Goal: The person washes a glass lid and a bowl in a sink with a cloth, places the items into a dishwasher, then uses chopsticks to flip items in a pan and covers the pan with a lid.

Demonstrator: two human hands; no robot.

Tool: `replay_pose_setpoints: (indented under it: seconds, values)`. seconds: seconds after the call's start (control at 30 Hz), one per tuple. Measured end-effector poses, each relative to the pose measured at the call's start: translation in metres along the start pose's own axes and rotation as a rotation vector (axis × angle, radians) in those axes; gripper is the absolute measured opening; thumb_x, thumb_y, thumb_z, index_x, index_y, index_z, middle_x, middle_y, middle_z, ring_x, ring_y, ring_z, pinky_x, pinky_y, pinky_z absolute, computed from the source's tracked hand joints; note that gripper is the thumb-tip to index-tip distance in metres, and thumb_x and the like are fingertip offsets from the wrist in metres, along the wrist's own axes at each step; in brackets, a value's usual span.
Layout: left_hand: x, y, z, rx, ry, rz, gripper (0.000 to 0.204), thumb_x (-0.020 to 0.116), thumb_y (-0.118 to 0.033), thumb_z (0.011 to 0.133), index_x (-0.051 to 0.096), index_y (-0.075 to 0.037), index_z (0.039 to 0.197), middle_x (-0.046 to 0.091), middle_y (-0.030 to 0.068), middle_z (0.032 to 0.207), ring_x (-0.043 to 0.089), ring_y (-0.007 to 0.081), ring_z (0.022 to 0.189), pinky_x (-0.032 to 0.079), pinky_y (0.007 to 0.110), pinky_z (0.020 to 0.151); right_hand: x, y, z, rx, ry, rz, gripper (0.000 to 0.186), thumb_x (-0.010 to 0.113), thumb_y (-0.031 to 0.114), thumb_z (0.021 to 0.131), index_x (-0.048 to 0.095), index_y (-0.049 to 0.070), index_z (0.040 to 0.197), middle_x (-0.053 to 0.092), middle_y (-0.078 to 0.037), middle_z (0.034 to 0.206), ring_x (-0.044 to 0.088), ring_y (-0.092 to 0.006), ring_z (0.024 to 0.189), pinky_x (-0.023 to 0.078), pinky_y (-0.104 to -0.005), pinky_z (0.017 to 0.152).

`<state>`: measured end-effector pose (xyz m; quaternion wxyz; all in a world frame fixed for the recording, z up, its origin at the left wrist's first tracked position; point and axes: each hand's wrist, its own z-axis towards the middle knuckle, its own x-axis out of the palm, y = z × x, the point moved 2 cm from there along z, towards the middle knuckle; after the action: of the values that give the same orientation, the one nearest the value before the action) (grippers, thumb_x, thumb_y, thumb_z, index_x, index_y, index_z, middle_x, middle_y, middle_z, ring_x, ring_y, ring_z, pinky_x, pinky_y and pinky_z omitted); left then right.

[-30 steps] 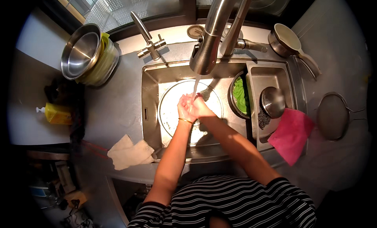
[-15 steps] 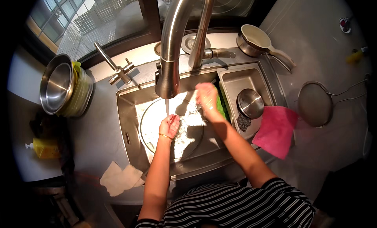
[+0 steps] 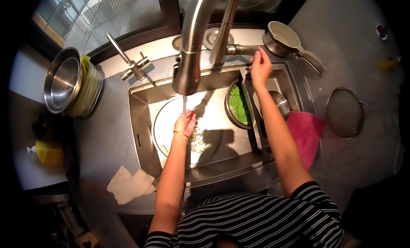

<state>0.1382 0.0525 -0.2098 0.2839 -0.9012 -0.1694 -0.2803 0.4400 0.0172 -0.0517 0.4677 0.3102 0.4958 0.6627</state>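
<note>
While water (image 3: pixel 185 103) runs from the faucet (image 3: pixel 186 73) at the upper middle of the frame, the left hand (image 3: pixel 185 123) sits directly below the spout in the stream, fingers loosely curled and grasping nothing visible. Beneath it, left of centre, a round bowl (image 3: pixel 160 132) lies in the sink (image 3: pixel 143 115). Up and to the right, the right hand (image 3: pixel 261 69) has its fingertips at the end of the faucet's lever (image 3: pixel 240 50); whether they grip it, I cannot tell. Green leaves (image 3: pixel 240 105) lie between the hands, lower than the right one.
</note>
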Motion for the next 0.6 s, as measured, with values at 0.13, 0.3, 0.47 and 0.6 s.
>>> replay_pose_setpoints:
  seconds: [0.13, 0.3, 0.47, 0.6]
  values:
    - [-0.004, -0.004, -0.001, -0.057, 0.167, 0.082, 0.012, 0.056, -0.015, 0.087, 0.053, -0.008, 0.078, 0.045, -0.0007, 0.058, 0.038, 0.0089, 0.044, 0.027, 0.022, 0.037, -0.029, -0.067, -0.153, 0.051, 0.335, -0.406, 0.015, 0.060, 0.016, 0.081, 0.058, 0.002, 0.088, 0.057, -0.006, 0.069, 0.055, -0.0147, 0.064, 0.045, -0.0285, 0.057]
    - [0.004, -0.012, -0.017, -0.052, -0.020, 0.458, 0.014, 0.054, -0.018, 0.088, 0.053, -0.008, 0.078, 0.047, 0.0018, 0.057, 0.047, 0.0118, 0.045, 0.032, 0.022, 0.037, -0.052, -0.140, -0.247, 0.443, 0.961, -0.977, 0.034, 0.066, 0.024, 0.067, 0.059, -0.008, 0.075, 0.062, -0.024, 0.073, 0.063, -0.0354, 0.071, 0.049, -0.0415, 0.064]
    - [0.008, 0.001, -0.018, -0.024, 0.076, 0.651, 0.014, 0.053, -0.016, 0.086, 0.058, -0.003, 0.091, 0.059, 0.0061, 0.070, 0.060, 0.0155, 0.061, 0.045, 0.023, 0.051, -0.058, -0.177, -0.259, 0.588, 0.657, -0.646, 0.016, 0.058, 0.015, 0.072, 0.054, 0.001, 0.064, 0.055, -0.012, 0.054, 0.057, -0.0231, 0.049, 0.046, -0.0339, 0.047]
    - [-0.040, 0.026, -0.029, 0.268, 0.452, 1.267, 0.031, 0.064, -0.025, 0.075, 0.056, -0.005, 0.097, 0.063, 0.0087, 0.087, 0.062, 0.0213, 0.079, 0.047, 0.035, 0.067, -0.037, -0.091, -0.237, 0.846, 0.748, -0.187, 0.023, 0.064, 0.017, 0.075, 0.051, 0.003, 0.061, 0.051, -0.006, 0.050, 0.051, -0.0139, 0.041, 0.041, -0.0274, 0.040]
